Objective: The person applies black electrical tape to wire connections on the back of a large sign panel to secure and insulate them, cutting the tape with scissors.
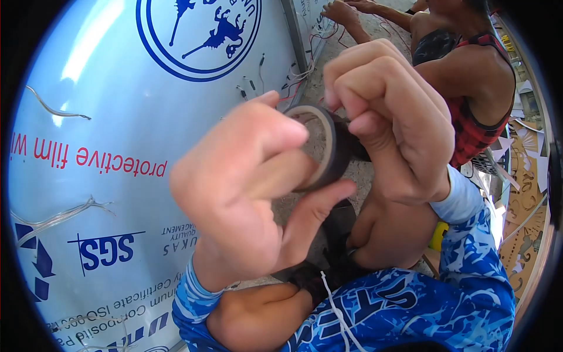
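Note:
A roll of black electrical tape (338, 149) with a pale cardboard core is held up in the middle of the view. My left hand (234, 188) is closed around it, with fingers inside the core and the thumb below the rim. On the other side, my right hand (399, 117) is closed with its fingers curled, and its thumb and fingertips pinch at the dark edge of the tape. How much tape is pulled off the roll is hard to make out. The left hand is slightly blurred.
A large film-covered panel (117, 141) fills the left side, with clear wires (58, 220) and small dark-tipped leads coming through it. A co-worker (469, 88) sits at upper right, hands near red wires. Cut scraps (528, 158) lie along the right edge.

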`<move>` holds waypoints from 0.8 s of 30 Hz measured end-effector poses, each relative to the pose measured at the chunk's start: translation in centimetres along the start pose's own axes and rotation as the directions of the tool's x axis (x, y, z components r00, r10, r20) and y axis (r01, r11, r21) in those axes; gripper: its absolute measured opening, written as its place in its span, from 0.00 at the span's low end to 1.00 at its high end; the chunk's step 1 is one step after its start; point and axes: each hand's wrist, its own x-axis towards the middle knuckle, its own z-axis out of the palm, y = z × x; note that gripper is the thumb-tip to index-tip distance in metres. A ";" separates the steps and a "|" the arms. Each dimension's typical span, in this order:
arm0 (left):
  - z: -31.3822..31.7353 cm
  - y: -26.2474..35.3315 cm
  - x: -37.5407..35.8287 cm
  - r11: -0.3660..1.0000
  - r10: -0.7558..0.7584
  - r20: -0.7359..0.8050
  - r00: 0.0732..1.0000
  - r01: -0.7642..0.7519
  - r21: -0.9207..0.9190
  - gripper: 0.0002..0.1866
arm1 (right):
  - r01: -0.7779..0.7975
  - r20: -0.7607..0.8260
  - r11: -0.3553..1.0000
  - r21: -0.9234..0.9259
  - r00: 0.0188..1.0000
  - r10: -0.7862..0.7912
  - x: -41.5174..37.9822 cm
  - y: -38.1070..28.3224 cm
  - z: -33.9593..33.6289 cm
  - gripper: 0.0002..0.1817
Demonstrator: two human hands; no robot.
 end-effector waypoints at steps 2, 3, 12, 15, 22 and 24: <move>0.1 -0.5 -0.2 0.992 -0.097 -0.010 0.995 0.095 -0.086 0.15 | -0.015 -0.082 0.999 -0.049 0.997 0.011 0.4 -0.1 0.4 0.12; 0.0 -0.6 -0.4 0.981 -0.146 -0.011 0.989 0.143 -0.131 0.14 | -0.017 -0.081 0.999 -0.048 0.997 0.013 0.2 0.0 0.6 0.12; 1.0 1.6 0.9 0.800 -0.546 0.010 0.838 0.524 -0.293 0.24 | -0.242 -0.049 0.968 -0.059 0.970 0.240 -0.5 -0.6 0.0 0.01; 1.6 2.1 1.9 0.823 -0.554 0.006 0.832 0.548 -0.150 0.32 | -0.268 -0.038 0.947 -0.180 0.963 0.265 -1.2 -0.9 -1.4 0.00; 1.3 2.8 1.8 0.820 -0.544 0.094 0.833 0.553 -0.148 0.14 | -0.748 -0.114 0.634 -0.196 0.659 0.743 -1.6 -4.5 -2.7 0.07; 2.2 2.6 0.5 0.919 -0.352 0.104 0.930 0.364 -0.152 0.14 | -0.598 -0.108 0.724 0.345 0.741 0.663 -5.2 -4.2 -2.6 0.12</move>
